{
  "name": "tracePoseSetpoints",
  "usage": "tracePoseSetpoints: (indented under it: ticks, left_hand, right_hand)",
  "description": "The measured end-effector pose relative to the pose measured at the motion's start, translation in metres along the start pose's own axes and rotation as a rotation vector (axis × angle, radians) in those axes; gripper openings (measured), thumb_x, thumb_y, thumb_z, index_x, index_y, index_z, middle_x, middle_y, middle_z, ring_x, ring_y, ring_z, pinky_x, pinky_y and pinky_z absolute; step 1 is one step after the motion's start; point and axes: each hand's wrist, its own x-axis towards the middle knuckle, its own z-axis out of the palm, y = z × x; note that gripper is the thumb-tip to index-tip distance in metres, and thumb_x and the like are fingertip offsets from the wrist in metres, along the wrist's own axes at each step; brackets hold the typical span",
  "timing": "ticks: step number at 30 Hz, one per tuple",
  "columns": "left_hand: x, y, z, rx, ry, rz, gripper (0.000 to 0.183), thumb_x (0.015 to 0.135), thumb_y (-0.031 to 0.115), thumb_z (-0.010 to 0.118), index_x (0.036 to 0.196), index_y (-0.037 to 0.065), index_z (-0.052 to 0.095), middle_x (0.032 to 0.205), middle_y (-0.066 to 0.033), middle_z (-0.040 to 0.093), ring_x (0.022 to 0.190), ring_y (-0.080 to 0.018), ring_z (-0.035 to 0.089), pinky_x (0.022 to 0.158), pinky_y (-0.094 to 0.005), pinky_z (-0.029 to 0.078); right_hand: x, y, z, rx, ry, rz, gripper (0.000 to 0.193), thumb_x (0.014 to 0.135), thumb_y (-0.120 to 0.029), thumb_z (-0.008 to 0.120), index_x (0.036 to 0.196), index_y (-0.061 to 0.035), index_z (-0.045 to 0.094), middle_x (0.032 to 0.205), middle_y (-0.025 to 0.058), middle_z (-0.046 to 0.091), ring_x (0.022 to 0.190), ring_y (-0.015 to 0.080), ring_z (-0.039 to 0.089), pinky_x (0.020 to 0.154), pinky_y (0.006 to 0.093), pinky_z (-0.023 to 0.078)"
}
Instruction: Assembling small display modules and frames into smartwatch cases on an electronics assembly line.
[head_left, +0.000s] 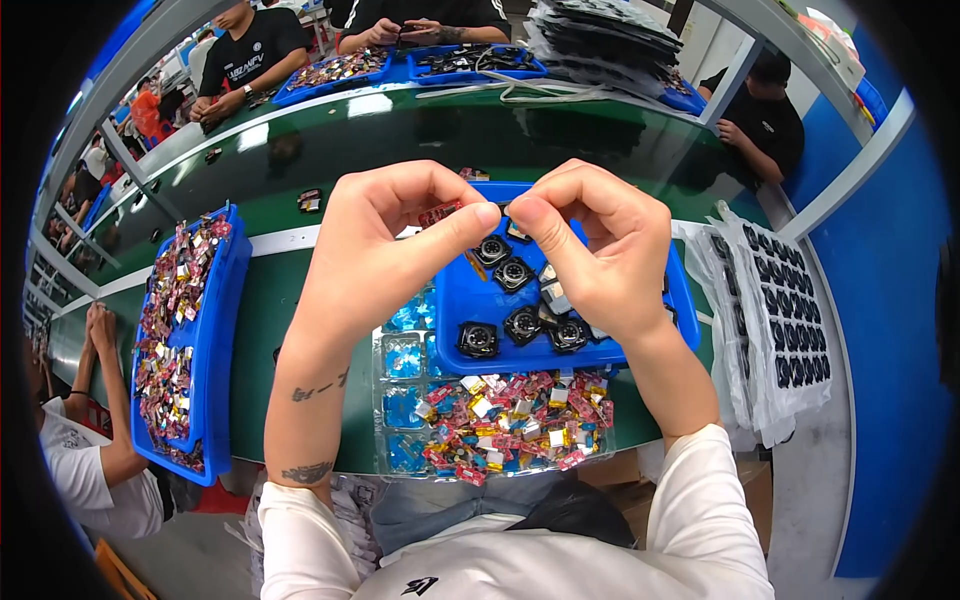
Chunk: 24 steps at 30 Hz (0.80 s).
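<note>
Both my hands are raised over a blue tray [447, 350], their fingertips nearly meeting. A small red part [438, 214] shows between the thumb and curled fingers of my left hand [385, 225]. My right hand [612, 255] pinches thumb to forefinger; what lies in that pinch is too small to make out. In the tray lie several black square housings with round centres [513, 274], partly hidden by my right hand. Closer to me, a heap of small red, yellow and white parts [520, 415] covers part of a clear compartment tray with blue pieces [405, 405].
A long blue bin [228, 340] heaped with similar small parts stands at left. White sheet trays of black parts [790, 310] are stacked at right. Across the green table [400, 140], people work beside blue bins [335, 84]. A grey metal frame post [850, 165] rises at right.
</note>
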Motion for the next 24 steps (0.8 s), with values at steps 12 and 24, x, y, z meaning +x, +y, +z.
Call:
tracePoseSetpoints:
  ticks: [12, 24]
  left_hand:
    - [-0.002, 0.002, -0.002, -0.17, -0.057, 0.018, 0.01, 0.084, 0.01, 0.066, 0.083, 0.0, 0.062, 0.077, -0.0006, 0.061, 0.072, -0.0058, 0.056, 0.066, -0.0199, 0.045]
    - [-0.001, 0.004, -0.001, -0.174, -0.089, -0.011, 0.012, 0.084, 0.011, 0.067, 0.083, 0.0, 0.062, 0.076, -0.0008, 0.061, 0.072, -0.0065, 0.058, 0.066, -0.0205, 0.046]
  right_hand:
    - [0.004, -0.012, -0.011, 0.335, -0.11, 0.236, 0.013, 0.083, -0.011, 0.068, 0.087, 0.0014, 0.067, 0.075, 0.002, 0.065, 0.064, 0.0024, 0.055, 0.054, 0.0167, 0.042]
    - [0.002, -0.016, -0.01, 0.292, -0.135, 0.253, 0.011, 0.082, -0.008, 0.068, 0.086, 0.0019, 0.067, 0.074, 0.0011, 0.064, 0.062, 0.001, 0.053, 0.052, 0.016, 0.04]
